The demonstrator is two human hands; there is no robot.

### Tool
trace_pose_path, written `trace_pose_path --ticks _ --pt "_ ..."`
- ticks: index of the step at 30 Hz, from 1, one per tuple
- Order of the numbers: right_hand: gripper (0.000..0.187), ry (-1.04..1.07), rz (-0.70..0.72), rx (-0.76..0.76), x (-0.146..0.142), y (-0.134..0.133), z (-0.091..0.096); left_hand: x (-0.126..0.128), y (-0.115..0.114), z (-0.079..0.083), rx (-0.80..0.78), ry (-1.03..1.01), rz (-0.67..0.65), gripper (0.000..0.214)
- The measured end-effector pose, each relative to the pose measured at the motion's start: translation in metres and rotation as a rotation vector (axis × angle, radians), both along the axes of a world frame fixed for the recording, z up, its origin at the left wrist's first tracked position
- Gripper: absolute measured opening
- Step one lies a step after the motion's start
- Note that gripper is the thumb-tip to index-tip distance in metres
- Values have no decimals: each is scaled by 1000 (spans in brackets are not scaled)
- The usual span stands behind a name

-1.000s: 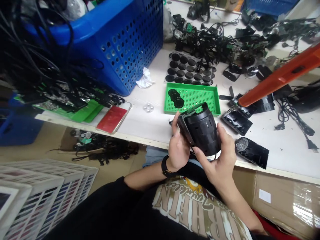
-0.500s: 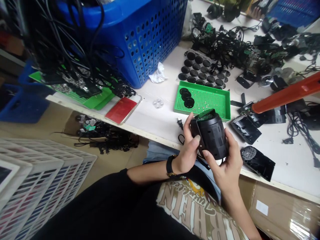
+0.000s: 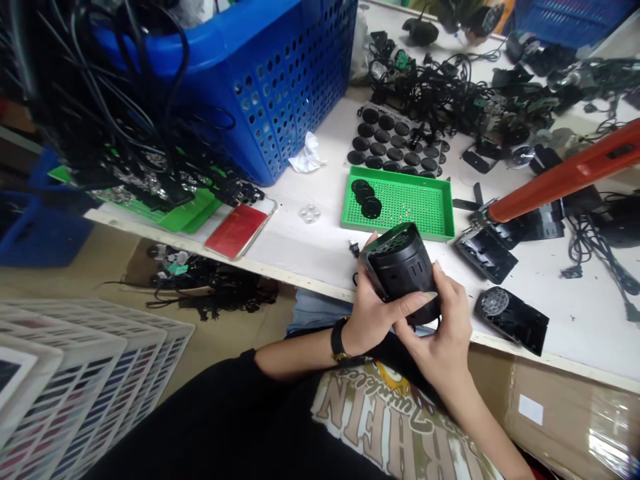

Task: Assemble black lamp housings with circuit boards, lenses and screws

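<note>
Between my two hands I hold a black plastic device housing (image 3: 407, 267), rounded, with slots in its side and a honeycomb-patterned end tilted up and away. My left hand (image 3: 373, 303) wraps its left side, the thumb lying across the lower front. On the right side and underneath, my right hand (image 3: 443, 327) grips it. Just beyond is a green perforated tray (image 3: 435, 230) with several black discs (image 3: 367, 199) and small metal bits. A two-pin plug (image 3: 354, 248) lies left of the housing. An open black shell (image 3: 515, 320) with a honeycomb piece rests to the right.
A blue basket (image 3: 280, 100) full of cables stands back left, near a red-backed phone (image 3: 236, 230) and a clear round plastic piece (image 3: 310, 213). An orange-handled tool (image 3: 565, 175) juts in from the right. Tangled black cables (image 3: 440, 87) cover the back. White crates (image 3: 120, 347) stand lower left.
The housing has turned in my hands and moved slightly left, its honeycomb end now showing more. My left thumb has slid across its front. The view has shifted slightly.
</note>
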State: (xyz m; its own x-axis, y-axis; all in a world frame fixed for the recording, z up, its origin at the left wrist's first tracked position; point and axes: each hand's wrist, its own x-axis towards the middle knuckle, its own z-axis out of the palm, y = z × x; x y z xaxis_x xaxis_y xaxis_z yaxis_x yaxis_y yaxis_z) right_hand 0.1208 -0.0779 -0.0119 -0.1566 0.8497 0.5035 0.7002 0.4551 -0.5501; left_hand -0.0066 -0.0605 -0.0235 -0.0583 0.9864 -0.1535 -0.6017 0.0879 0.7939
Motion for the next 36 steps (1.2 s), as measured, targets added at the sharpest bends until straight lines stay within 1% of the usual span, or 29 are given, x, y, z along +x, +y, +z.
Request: trace_pose_path --ticks 2,5,7,12,14,21,24,30,33,36 --pt "85 16 4 0 -1 0 0 0 0 -3 -36 -13 -12 79" --pt "84 41 2 -14 0 -1 -2 0 0 -5 -43 -23 -5 72" --pt "84 60 -6 -30 0 -2 -4 1 0 -5 -28 -26 0 75" --pt "82 82 -46 -28 1 -2 -5 2 1 -1 -2 -41 -19 103" --pt "82 78 -52 -47 2 -2 -4 2 1 0 -2 -47 -31 108" --pt "78 55 -28 -122 2 0 -1 3 1 -2 12 4 -2 106" --pt "77 53 -19 -108 1 1 -2 3 0 -3 9 -4 6 106" --pt "81 68 -45 -10 -1 0 -6 3 1 -2 58 -57 -12 107" --pt "82 70 -50 -21 -1 0 -4 2 2 -4 59 -97 -33 110" --pt "80 53 -36 -59 -1 1 0 1 1 -8 40 -73 -22 108"
